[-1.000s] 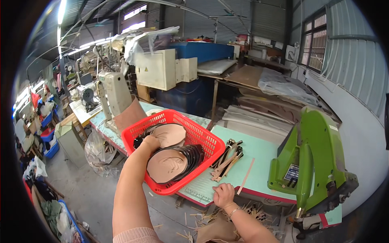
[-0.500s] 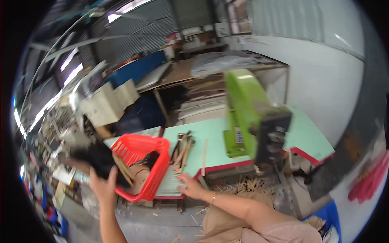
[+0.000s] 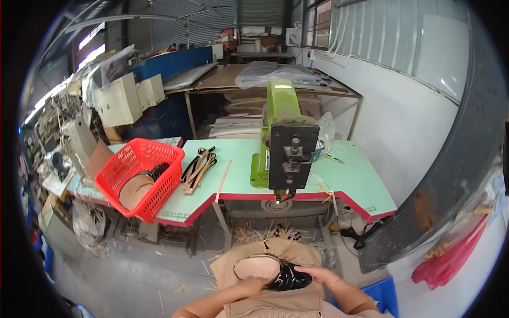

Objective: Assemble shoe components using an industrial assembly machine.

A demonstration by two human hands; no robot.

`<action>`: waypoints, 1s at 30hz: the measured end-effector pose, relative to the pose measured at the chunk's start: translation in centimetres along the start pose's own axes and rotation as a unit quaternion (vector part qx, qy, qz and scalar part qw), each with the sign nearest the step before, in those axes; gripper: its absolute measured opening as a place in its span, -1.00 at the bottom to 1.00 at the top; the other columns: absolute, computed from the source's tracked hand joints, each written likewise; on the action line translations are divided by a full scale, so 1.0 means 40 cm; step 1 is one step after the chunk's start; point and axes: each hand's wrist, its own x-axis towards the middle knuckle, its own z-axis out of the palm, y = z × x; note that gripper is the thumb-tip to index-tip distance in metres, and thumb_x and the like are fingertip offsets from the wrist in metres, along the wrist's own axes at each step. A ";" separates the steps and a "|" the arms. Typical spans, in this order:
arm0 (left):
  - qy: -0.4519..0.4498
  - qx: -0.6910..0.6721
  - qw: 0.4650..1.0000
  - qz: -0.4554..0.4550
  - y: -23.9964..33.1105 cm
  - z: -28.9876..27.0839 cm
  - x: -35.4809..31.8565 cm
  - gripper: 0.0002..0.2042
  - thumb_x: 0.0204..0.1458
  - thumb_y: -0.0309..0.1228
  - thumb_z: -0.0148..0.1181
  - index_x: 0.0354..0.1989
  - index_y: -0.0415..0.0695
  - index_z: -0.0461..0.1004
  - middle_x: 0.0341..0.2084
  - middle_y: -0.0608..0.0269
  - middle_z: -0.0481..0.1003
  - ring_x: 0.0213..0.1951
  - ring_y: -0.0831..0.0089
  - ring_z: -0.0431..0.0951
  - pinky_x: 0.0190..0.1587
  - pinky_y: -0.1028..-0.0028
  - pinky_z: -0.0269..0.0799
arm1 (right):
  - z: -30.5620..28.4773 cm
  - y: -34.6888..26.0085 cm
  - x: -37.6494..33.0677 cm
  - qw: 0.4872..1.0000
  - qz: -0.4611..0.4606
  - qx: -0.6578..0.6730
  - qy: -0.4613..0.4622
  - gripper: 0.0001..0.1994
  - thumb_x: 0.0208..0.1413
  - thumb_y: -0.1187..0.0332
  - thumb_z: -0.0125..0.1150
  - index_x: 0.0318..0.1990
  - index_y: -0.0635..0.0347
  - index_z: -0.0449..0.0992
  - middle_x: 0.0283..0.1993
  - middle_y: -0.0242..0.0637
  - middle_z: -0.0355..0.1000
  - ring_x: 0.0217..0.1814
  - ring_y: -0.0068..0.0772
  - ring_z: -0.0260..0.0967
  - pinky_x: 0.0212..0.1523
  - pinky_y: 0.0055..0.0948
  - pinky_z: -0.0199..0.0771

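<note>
In my lap lies a tan oval piece with a dark edge and glossy black, strap-like pieces bunched at its right end, a tan-and-black bundle [image 3: 258, 267]. My left hand [image 3: 253, 286] is closed at its near edge, with fingertips partly hidden. At the black end, my right hand [image 3: 318, 274] grips the bundle, thumb side up. A similar tan-and-black bundle [image 3: 137, 190] sits in the red plastic basket [image 3: 154, 204] on the table's left part. Tan and black strips [image 3: 199, 169] lie in a bunch beside the basket.
A green press machine [image 3: 283, 106] with a black head stands on the light green table [image 3: 241, 180], whose edge is red. A thin strip [image 3: 224, 180] hangs over that edge. Scraps litter the floor beneath. A blue bin [image 3: 383, 296] is at my right, near a pink bag [image 3: 450, 254].
My left hand has come from the basket's left side down to my lap. My right hand has left the table edge by the strips and now grips the bundle. The view has shifted.
</note>
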 end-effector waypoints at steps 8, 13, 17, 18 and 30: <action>0.003 -0.221 0.975 0.036 -0.095 0.005 -0.014 -0.70 0.06 -0.16 0.04 -0.30 -0.15 0.52 -0.38 0.00 0.50 -0.33 0.12 0.50 -0.22 0.35 0.39 | 0.125 -0.030 -0.057 0.642 -0.453 -0.517 0.340 -0.46 -0.16 0.03 0.29 -0.06 0.18 0.41 0.09 -0.06 0.25 0.16 -0.04 0.15 0.10 -0.23 0.20; 0.174 -0.048 0.981 -0.076 -0.024 -0.077 -0.062 -0.76 0.03 -0.24 0.06 -0.37 -0.15 0.53 -0.48 0.05 0.51 -0.41 0.14 0.52 -0.31 0.34 0.41 | 0.197 -0.041 0.019 0.593 -0.504 -0.604 0.172 -0.43 -0.09 0.03 0.23 0.07 0.10 0.32 0.23 -0.07 0.04 0.28 0.02 -0.04 0.21 -0.12 0.01; 0.397 -0.067 0.907 -0.120 0.046 -0.273 -0.131 -0.80 0.02 -0.35 0.04 -0.38 -0.22 0.52 -0.48 0.00 0.51 -0.43 0.19 0.53 -0.33 0.38 0.41 | 0.267 -0.115 -0.014 0.466 -0.637 -0.603 0.122 -0.49 -0.06 0.06 0.21 0.10 -0.16 0.33 0.28 -0.21 0.00 0.32 -0.06 -0.14 0.23 -0.08 -0.04; 0.390 -0.145 0.897 -0.151 0.069 -0.328 -0.136 -0.81 0.02 -0.40 0.03 -0.40 -0.27 0.51 -0.51 0.05 0.51 -0.44 0.36 0.52 -0.32 0.43 0.39 | 0.278 -0.134 -0.017 0.446 -0.633 -0.624 0.107 -0.51 -0.08 0.08 0.21 0.07 -0.15 0.35 0.28 -0.25 0.01 0.31 -0.07 -0.12 0.23 -0.09 -0.03; 0.287 0.045 0.949 0.123 0.110 -0.334 -0.001 -0.65 -0.08 -0.26 0.22 -0.13 -0.14 0.39 -0.17 0.08 0.43 -0.08 0.17 0.40 0.07 0.20 0.17 | 0.205 -0.282 -0.043 0.534 -0.531 -0.654 0.070 -0.79 -0.04 0.17 0.17 -0.43 0.11 0.52 -0.34 -0.33 0.43 0.24 -0.21 0.08 0.22 -0.13 -0.06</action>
